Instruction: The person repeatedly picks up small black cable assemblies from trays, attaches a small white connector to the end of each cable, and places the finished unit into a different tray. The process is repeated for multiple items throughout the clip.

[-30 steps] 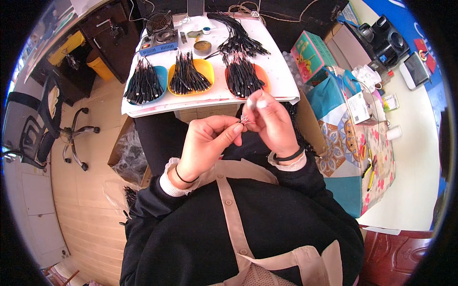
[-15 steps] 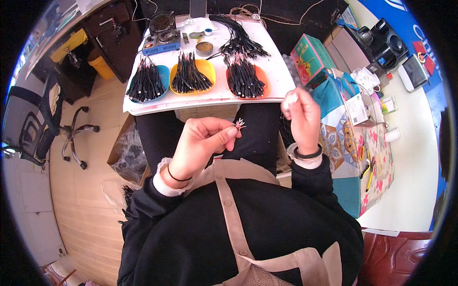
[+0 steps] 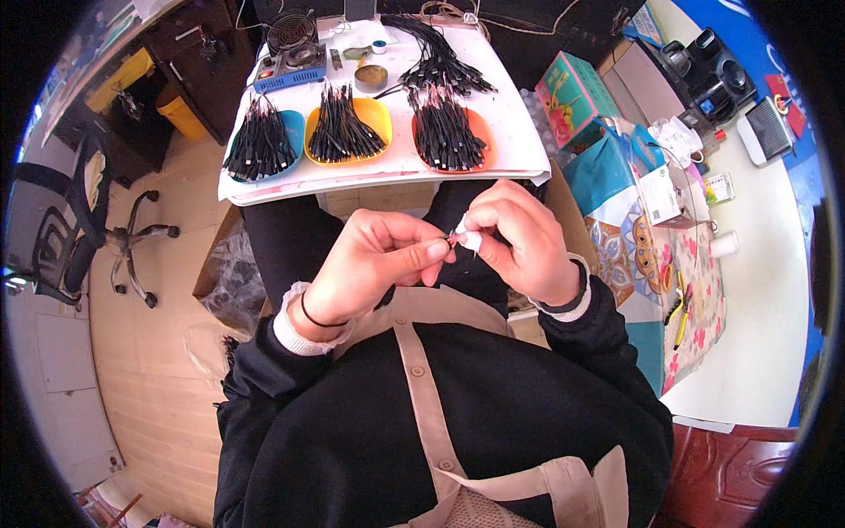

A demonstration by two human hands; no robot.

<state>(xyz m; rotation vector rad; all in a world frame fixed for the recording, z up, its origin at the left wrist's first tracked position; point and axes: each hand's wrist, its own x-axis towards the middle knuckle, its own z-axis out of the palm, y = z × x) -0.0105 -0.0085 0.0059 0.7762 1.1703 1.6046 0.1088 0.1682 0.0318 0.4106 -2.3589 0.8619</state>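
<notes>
Over my lap, my left hand (image 3: 374,255) is closed in a pinch on a small bundle of thin wires (image 3: 452,239) with reddish and pale ends. My right hand (image 3: 521,239) meets it from the right, its thumb and forefinger closed on the wire ends. White wrapping (image 3: 472,240) covers those two fingertips. The rest of the bundle is hidden by my left fingers. Beyond my hands, short black cables fill a blue bowl (image 3: 296,134), a yellow bowl (image 3: 377,125) and an orange-red bowl (image 3: 481,134).
The white table (image 3: 352,179) also bears a blue device with a fan (image 3: 295,75), a round tin (image 3: 371,78), a small spool (image 3: 378,46) and a heap of black cables (image 3: 440,62). Rightward, yellow-handled pliers (image 3: 681,321) lie on patterned cloth. An office chair (image 3: 132,242) stands left.
My right hand has come down and left from beside the table edge to the wire ends. My left hand still pinches the bundle. The view has shifted slightly.
</notes>
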